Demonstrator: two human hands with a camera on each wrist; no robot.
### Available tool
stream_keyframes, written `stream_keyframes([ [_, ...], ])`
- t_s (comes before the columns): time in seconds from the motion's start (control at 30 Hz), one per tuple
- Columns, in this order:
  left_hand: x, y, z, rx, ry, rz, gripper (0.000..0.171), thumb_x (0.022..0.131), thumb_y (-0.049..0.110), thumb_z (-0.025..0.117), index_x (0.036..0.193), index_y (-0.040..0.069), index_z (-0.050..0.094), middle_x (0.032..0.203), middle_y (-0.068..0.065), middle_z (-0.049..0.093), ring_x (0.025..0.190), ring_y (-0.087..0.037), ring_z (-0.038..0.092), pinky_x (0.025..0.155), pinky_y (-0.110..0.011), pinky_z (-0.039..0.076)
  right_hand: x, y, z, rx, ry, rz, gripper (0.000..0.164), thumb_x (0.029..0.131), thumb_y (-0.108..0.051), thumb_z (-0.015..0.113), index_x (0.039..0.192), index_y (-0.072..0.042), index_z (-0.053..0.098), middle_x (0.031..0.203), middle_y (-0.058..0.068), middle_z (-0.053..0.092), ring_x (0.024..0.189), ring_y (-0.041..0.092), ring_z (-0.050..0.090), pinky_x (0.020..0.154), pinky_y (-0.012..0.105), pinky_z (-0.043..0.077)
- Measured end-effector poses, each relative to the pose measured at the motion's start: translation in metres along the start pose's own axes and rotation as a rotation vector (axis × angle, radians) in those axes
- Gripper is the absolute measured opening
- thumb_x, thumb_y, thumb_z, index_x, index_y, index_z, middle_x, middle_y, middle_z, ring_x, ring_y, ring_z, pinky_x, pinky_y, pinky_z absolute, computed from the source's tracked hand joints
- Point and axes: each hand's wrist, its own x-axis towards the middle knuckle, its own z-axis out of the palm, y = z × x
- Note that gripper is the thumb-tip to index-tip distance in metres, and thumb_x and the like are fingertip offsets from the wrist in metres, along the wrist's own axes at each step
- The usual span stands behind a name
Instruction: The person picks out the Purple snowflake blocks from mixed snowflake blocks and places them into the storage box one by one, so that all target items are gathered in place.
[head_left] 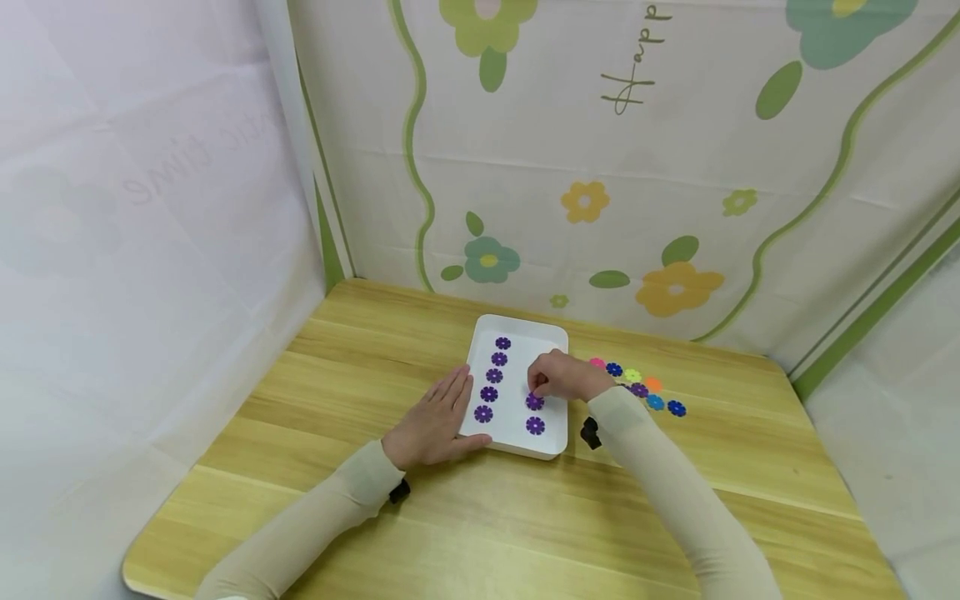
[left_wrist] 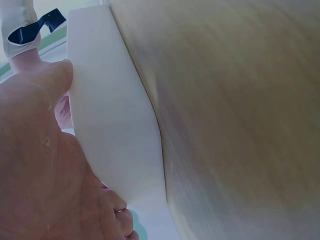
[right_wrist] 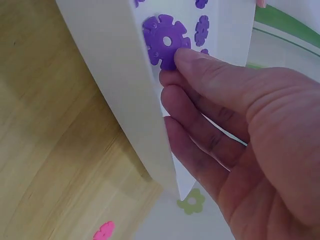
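Observation:
A shallow white tray (head_left: 517, 333) lies on the table. Down its left side runs a column of several purple snowflake discs (head_left: 494, 376). My right hand (head_left: 558, 375) is over the tray's right half, thumb and fingers pinching a purple snowflake disc (right_wrist: 155, 44) by its edge. Just nearer to me in the tray lies another purple disc (head_left: 535, 426). With fairly straight fingers, my left hand (head_left: 435, 421) rests against the tray's left edge, its thumb along the near left corner. In the left wrist view the hand (left_wrist: 50, 160) touches the tray's outer wall (left_wrist: 115, 110).
Right of the tray, loose discs in several colours lie on the wooden table (head_left: 300, 400), among them an orange disc (head_left: 653, 384), a light blue disc (head_left: 655, 402) and a dark blue disc (head_left: 677, 408). A flowered curtain (head_left: 517, 167) hangs behind the table.

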Motion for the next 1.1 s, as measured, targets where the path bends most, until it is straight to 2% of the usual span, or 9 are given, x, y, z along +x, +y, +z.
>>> stream_keyframes([
  [0.37, -0.001, 0.002, 0.0, 0.002, 0.003, 0.0, 0.105, 0.104, 0.073, 0.041, 0.164, -0.01, 0.018, 0.176, -0.026, 0.009, 0.165, -0.04, 0.012, 0.134, -0.052, 0.021, 0.002, 0.004, 0.004, -0.04, -0.002, 0.049, 0.007, 0.098, -0.009, 0.075, 0.094, -0.012, 0.079, 0.092, -0.002, 0.074, 0.082, 0.01, 0.062, 0.083, 0.028, 0.058],
  [0.6, -0.001, 0.003, -0.003, 0.0, -0.011, -0.009, 0.105, 0.104, 0.073, 0.04, 0.165, -0.009, 0.017, 0.176, -0.026, 0.009, 0.166, -0.039, 0.009, 0.134, -0.052, 0.019, -0.003, 0.004, -0.005, -0.059, 0.023, 0.018, 0.004, 0.097, -0.008, 0.076, 0.1, -0.009, 0.08, 0.096, 0.001, 0.077, 0.085, 0.012, 0.066, 0.087, 0.031, 0.061],
  [0.8, 0.0, 0.003, -0.003, -0.001, -0.005, -0.004, 0.105, 0.104, 0.073, 0.041, 0.165, -0.009, 0.017, 0.176, -0.026, 0.008, 0.166, -0.04, 0.009, 0.134, -0.053, 0.02, -0.026, 0.01, -0.022, -0.082, 0.032, 0.007, 0.014, 0.097, -0.009, 0.076, 0.109, -0.003, 0.077, 0.103, 0.006, 0.077, 0.092, 0.016, 0.069, 0.089, 0.036, 0.062],
  [0.97, 0.0, 0.003, -0.003, 0.006, -0.005, 0.001, 0.104, 0.104, 0.072, 0.041, 0.164, -0.009, 0.017, 0.176, -0.026, 0.008, 0.165, -0.04, 0.009, 0.134, -0.053, 0.02, -0.051, 0.024, -0.033, -0.088, 0.099, -0.018, 0.013, 0.096, -0.007, 0.076, 0.108, -0.002, 0.076, 0.104, 0.01, 0.077, 0.093, 0.019, 0.07, 0.088, 0.039, 0.062],
  [1.1, -0.001, 0.003, -0.004, -0.001, -0.008, 0.001, 0.104, 0.104, 0.071, 0.042, 0.164, -0.01, 0.018, 0.175, -0.027, 0.009, 0.165, -0.04, 0.009, 0.134, -0.053, 0.02, -0.072, 0.039, -0.041, -0.083, 0.135, 0.018, 0.011, 0.097, -0.008, 0.076, 0.107, -0.004, 0.077, 0.104, 0.009, 0.077, 0.091, 0.018, 0.069, 0.086, 0.04, 0.062],
])
